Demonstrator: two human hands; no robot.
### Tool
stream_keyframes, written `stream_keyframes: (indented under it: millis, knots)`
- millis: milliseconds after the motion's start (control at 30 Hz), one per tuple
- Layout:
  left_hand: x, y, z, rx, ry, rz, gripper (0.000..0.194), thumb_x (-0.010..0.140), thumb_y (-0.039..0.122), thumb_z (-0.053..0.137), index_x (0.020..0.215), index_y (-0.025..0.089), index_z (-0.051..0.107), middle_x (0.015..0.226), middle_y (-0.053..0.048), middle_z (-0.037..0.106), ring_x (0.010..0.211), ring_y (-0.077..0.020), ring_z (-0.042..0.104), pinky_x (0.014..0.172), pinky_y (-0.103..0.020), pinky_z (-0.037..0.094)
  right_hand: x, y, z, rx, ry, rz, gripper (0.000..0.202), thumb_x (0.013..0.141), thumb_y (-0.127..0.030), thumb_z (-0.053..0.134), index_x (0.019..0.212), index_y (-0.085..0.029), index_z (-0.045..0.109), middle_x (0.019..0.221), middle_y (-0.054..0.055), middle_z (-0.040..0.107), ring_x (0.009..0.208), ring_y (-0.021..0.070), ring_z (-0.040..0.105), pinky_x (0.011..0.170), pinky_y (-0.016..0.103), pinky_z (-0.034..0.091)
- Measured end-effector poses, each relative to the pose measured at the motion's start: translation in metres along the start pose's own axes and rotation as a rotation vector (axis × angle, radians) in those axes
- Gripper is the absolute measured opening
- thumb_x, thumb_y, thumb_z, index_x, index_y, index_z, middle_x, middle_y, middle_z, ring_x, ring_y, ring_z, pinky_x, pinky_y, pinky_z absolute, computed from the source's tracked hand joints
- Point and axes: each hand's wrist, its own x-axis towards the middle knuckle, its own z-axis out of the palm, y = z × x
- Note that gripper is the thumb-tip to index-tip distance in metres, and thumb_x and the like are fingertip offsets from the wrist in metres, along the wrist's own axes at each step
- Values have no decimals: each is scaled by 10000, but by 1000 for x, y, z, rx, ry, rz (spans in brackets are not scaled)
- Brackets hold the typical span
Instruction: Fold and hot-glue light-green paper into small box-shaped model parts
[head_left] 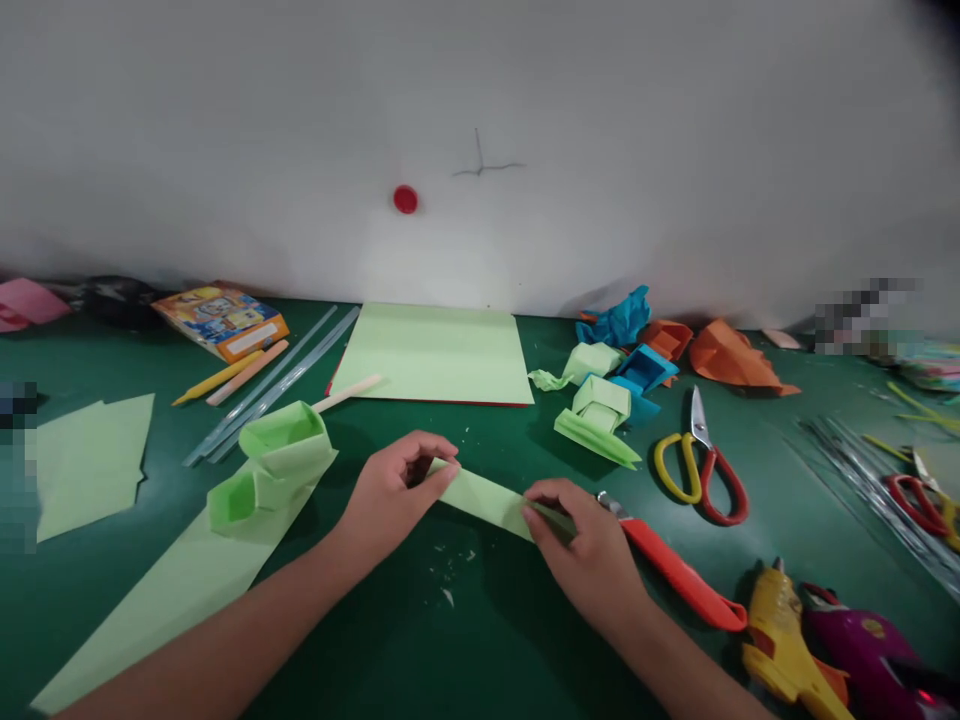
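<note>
Forearms (pixel 285 605): entering lower left and lower right, converging.
Right hand (pixel 592 550): right of lower centre, thumb and forefinger pinching the paper strip (pixel 484 500).
Paper strip: lower centre, sloping down rightward between the hands.
Left hand (pixel 390 490): slightly higher, fingers bent, gripping the opposite end.
Green sheet (pixel 439 350): flat, beyond both hands.

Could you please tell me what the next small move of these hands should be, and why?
Probably fold the strip by bringing the right hand toward the left hand: both hold it near its ends, it lies nearly straight between them, and folded green paper stands nearby, suggesting a similar shape.
</note>
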Motion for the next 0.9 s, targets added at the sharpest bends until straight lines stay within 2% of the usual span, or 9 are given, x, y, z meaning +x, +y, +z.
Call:
stream_keyframes:
  millis: [300, 467, 633, 667, 733, 800, 867, 900]
  knots:
    - [0, 0, -3, 40, -27, -10, 120, 867, 327, 645, 883, 233, 717, 737, 16, 668, 600, -116, 536, 546, -227, 412, 3, 3, 1, -57, -34, 15, 218, 996, -329, 493, 966, -270, 701, 902, 53, 742, 799, 238, 713, 675, 351, 584]
    - [0, -3, -4, 65, -33, -17, 120, 879, 306, 622, 868, 236, 718, 747, 14, 689, 578, -113, 546, 532, -217, 422, 6, 4, 4, -68, -8, -38, 167, 986, -309, 534, 949, -273, 694, 847, 30, 734, 731, 219, 706, 607, 317, 564]
    - [-34, -2, 3, -2, -10, 61, 92, 917, 237, 608, 878, 257, 689, 809, 8, 710, 676, -125, 656, 596, -197, 519, 3, 8, -3, 25, 72, -162, 105, 963, -232, 590, 969, -286, 680, 836, 1, 737, 719, 181, 704, 617, 269, 566]
    - [-43, -1, 6, -45, -48, 100, 99, 918, 212, 604, 904, 269, 684, 817, 10, 708, 711, -129, 677, 627, -193, 544, 2, 9, -5, 51, 95, -177, 111, 958, -212, 596, 978, -288, 675, 839, -4, 737, 715, 170, 703, 614, 254, 562]
    - [-58, 3, 12, -106, -120, 179, 204, 873, 180, 657, 1032, 306, 681, 894, 10, 722, 758, -133, 701, 660, -186, 575, -1, 10, -8, 84, 112, -194, 133, 949, -183, 606, 992, -291, 670, 848, -13, 736, 720, 151, 702, 627, 232, 559]
    - [-66, 6, 15, -80, -64, 230, 336, 824, 194, 716, 1128, 331, 680, 1013, -8, 734, 884, -167, 727, 747, -207, 600, -3, 9, -9, 108, 95, -200, 149, 945, -167, 610, 999, -292, 671, 857, -18, 734, 728, 139, 701, 632, 217, 554]
    - [-67, 6, 16, -45, -7, 165, 253, 864, 228, 687, 1096, 329, 704, 1037, -10, 734, 863, -164, 731, 716, -199, 595, -5, 8, -7, 135, 73, -192, 160, 950, -162, 599, 1013, -290, 672, 868, -17, 736, 735, 132, 698, 626, 210, 546]
    - [-67, 6, 15, -47, 6, 107, 167, 906, 258, 645, 1045, 316, 718, 1007, -7, 734, 772, -143, 718, 639, -185, 577, -5, 7, -5, 146, 62, -192, 161, 955, -162, 590, 1016, -286, 673, 871, -14, 737, 741, 133, 696, 631, 213, 545]
